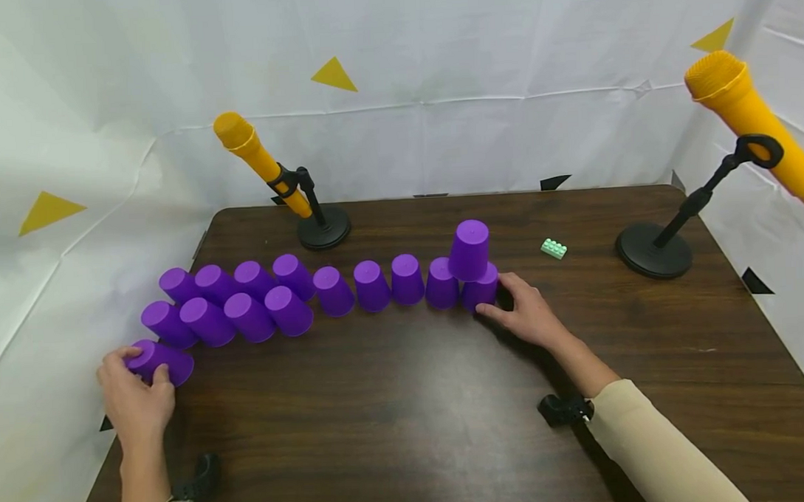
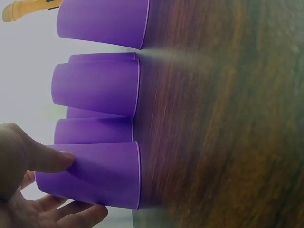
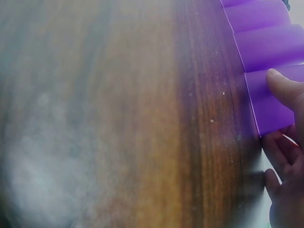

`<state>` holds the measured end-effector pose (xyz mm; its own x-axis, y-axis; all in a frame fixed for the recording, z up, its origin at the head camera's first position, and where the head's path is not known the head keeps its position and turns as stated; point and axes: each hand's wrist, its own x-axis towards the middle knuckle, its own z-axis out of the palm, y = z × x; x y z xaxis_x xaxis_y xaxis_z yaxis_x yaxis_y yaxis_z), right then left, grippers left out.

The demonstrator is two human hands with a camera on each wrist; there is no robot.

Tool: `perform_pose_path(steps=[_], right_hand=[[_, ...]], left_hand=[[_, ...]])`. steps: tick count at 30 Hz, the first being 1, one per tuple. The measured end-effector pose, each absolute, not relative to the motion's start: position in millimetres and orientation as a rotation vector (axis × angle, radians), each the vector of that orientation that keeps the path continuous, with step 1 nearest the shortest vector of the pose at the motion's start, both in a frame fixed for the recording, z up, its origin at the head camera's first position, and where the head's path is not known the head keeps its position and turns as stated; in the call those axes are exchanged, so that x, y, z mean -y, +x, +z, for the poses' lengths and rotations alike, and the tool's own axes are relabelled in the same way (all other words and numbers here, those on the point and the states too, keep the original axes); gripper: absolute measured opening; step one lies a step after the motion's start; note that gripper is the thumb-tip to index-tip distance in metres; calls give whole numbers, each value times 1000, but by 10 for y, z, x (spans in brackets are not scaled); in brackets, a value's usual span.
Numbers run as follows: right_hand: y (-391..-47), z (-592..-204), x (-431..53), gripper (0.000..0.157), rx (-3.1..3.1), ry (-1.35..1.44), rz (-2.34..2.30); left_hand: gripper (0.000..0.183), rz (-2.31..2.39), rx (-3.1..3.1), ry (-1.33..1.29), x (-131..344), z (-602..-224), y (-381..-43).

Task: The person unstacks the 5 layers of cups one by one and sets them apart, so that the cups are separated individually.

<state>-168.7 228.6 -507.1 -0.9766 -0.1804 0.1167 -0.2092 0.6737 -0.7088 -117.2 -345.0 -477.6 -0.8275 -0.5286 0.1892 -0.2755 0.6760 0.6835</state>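
My left hand (image 1: pixel 137 400) grips an upside-down purple cup (image 1: pixel 169 365) at the near left end of the cups, thumb on one side and fingers on the other. In the left wrist view, this cup's (image 2: pixel 99 173) rim is close to the tabletop. Out to the right, my right hand (image 1: pixel 527 314) holds the end cup (image 1: pixel 481 291) of a row between thumb and fingers. Its thumb (image 3: pixel 280 88) lies against the cup's side in the right wrist view. One more cup (image 1: pixel 470 250) stands upside down on top of the row's right end.
Several upside-down cups (image 1: pixel 248 318) form two short rows at left, joining a single row (image 1: pixel 372 287) across the dark wooden table (image 1: pixel 408 428). Behind are a yellow microphone (image 1: pixel 255 153) on a black stand and another microphone (image 1: pixel 756 124) at right. A mint-green toy brick (image 1: pixel 553 249) lies right of the cups.
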Motion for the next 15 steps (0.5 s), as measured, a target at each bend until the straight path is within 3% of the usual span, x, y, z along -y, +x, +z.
perform_pose_path(steps=[7,15], right_hand=[[-1690,-5076,-2278,63,2829,364,1194],[-1691,-5065,-2284,63,2837,342,1212]], left_hand=[[55,-958,2442,691,3441,-4688,-1106],[33,-861,2015,268,2845,-4305,-1123]])
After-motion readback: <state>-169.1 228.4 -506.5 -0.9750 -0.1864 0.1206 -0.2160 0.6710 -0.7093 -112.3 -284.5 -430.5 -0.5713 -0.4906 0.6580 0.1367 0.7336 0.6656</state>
